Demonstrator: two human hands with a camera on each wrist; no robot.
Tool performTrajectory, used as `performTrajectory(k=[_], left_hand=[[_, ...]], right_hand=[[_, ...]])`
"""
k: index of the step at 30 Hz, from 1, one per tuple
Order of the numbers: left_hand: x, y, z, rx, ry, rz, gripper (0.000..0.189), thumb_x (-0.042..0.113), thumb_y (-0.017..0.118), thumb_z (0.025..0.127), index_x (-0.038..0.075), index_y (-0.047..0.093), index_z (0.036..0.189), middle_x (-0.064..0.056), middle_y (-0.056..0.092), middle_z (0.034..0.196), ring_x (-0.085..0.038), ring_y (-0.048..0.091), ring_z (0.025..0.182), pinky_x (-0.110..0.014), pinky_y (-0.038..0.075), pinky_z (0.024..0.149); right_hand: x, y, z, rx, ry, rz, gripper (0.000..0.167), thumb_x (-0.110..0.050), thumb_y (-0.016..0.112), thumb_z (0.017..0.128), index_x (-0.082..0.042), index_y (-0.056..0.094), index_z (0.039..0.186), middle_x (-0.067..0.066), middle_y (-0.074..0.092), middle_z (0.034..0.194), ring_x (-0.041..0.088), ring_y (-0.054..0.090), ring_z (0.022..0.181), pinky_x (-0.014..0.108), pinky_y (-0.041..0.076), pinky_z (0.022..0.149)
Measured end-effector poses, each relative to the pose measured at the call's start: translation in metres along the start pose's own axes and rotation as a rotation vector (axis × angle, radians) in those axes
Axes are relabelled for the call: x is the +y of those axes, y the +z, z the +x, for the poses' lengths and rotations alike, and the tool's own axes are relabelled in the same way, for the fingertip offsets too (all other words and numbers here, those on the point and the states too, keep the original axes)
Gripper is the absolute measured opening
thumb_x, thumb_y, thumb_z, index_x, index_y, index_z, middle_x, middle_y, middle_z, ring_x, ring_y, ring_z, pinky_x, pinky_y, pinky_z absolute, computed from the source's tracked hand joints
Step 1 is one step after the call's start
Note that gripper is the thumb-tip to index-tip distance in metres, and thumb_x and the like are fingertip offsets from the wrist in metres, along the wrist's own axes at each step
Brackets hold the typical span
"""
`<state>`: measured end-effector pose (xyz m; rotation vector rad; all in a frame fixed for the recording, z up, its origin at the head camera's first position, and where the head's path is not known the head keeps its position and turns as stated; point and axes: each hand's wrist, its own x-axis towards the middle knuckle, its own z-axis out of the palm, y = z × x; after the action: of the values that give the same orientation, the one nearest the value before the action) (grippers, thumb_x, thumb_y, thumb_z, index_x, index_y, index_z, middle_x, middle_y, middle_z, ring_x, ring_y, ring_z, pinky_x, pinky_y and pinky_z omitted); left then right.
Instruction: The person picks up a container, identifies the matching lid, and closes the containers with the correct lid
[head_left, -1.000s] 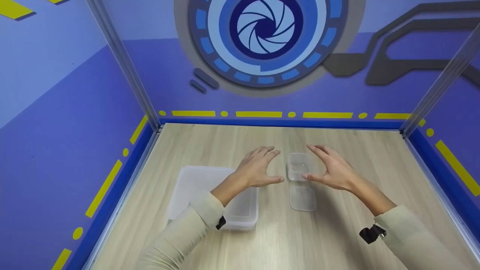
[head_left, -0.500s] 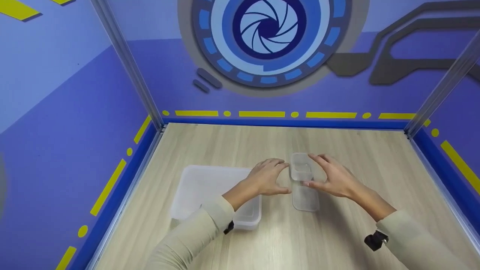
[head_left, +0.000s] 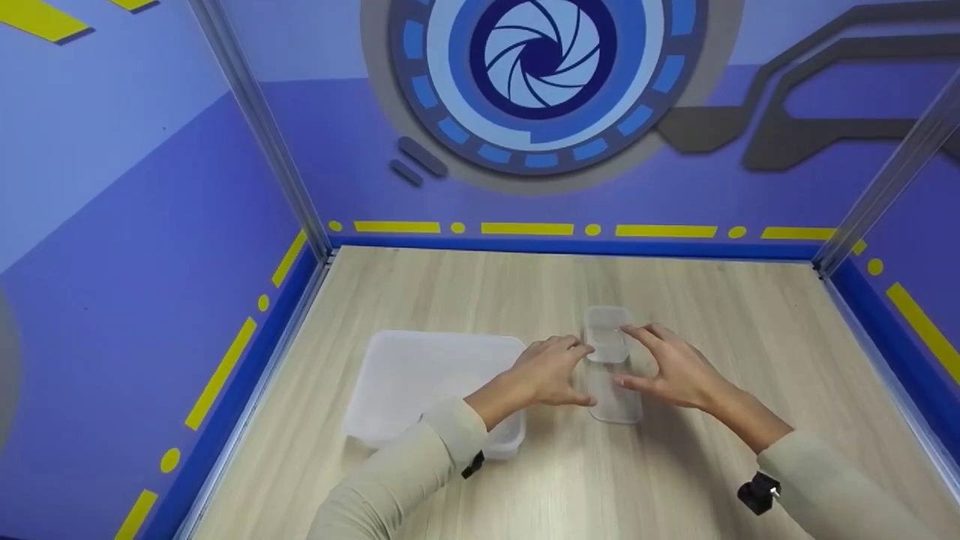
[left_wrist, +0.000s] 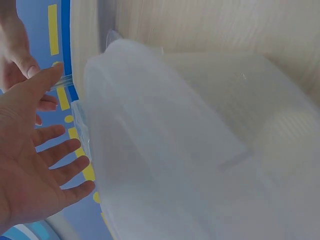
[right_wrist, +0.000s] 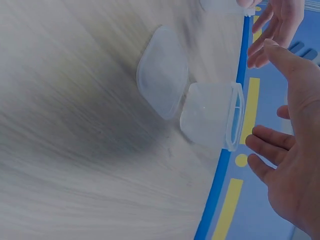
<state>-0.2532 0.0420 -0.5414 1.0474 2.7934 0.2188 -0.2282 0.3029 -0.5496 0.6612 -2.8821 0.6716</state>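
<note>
A small clear plastic container (head_left: 606, 319) stands with its mouth up on the table, and its loose clear lid (head_left: 616, 405) lies flat just in front of it. My left hand (head_left: 550, 371) hovers at their left side, thumb and fingers spread, with its fingertips overlapping the container's edge in the head view. Opposite it, my right hand (head_left: 679, 367) hovers at their right, its thumb apart from extended fingers. Neither palm holds anything. In the right wrist view the container (right_wrist: 206, 114) and lid (right_wrist: 162, 75) show side by side, apart from the fingers.
A large, low translucent box (head_left: 420, 367) sits to the left, partly under my left forearm. Blue printed panels (head_left: 300, 157) wall the wood-grain table (head_left: 465, 289) at the back and both sides, with metal posts in the corners.
Both hands have drawn back toward me, the left one also shifting right, so the gap between them is narrower. The containers and lid have kept their places; the head view has turned slightly.
</note>
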Motion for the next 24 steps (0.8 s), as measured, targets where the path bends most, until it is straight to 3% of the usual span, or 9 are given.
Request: performTrajectory(k=[3, 10, 16, 24], left_hand=[[0.002, 0.006, 0.002, 0.006, 0.003, 0.006, 0.087, 0.067, 0.076, 0.088, 0.022, 0.051, 0.158, 0.002, 0.051, 0.156, -0.019, 0.049, 0.143, -0.04, 0.043, 0.116], [0.01, 0.019, 0.007, -0.013, 0.011, 0.049, 0.088, 0.07, 0.076, 0.087, 0.023, 0.05, 0.157, 0.003, 0.05, 0.157, -0.018, 0.048, 0.143, -0.039, 0.044, 0.114], [0.015, 0.023, 0.013, -0.043, 0.008, 0.035, 0.087, 0.067, 0.078, 0.087, 0.023, 0.051, 0.157, 0.006, 0.052, 0.154, -0.016, 0.053, 0.137, -0.037, 0.047, 0.11], [0.025, 0.03, 0.02, -0.053, 0.037, 0.147, 0.083, 0.067, 0.078, 0.087, 0.021, 0.056, 0.152, 0.007, 0.058, 0.14, -0.014, 0.057, 0.125, -0.032, 0.052, 0.099]], right_hand=[[0.002, 0.003, -0.002, -0.001, -0.002, 0.002, 0.086, -0.048, 0.088, 0.085, -0.007, 0.054, 0.153, 0.019, 0.061, 0.137, 0.042, 0.063, 0.122, 0.065, 0.055, 0.095], [0.002, 0.012, -0.008, -0.037, -0.018, 0.003, 0.086, -0.062, 0.082, 0.086, -0.006, 0.059, 0.147, 0.014, 0.063, 0.134, 0.038, 0.065, 0.121, 0.061, 0.056, 0.095], [0.006, 0.021, -0.011, -0.032, -0.046, -0.007, 0.081, -0.058, 0.085, 0.085, -0.003, 0.063, 0.14, 0.013, 0.065, 0.131, 0.037, 0.066, 0.119, 0.059, 0.056, 0.095], [0.008, 0.03, -0.014, -0.051, -0.058, -0.02, 0.076, -0.053, 0.088, 0.083, 0.0, 0.066, 0.132, 0.013, 0.067, 0.128, 0.036, 0.067, 0.117, 0.057, 0.057, 0.094]])
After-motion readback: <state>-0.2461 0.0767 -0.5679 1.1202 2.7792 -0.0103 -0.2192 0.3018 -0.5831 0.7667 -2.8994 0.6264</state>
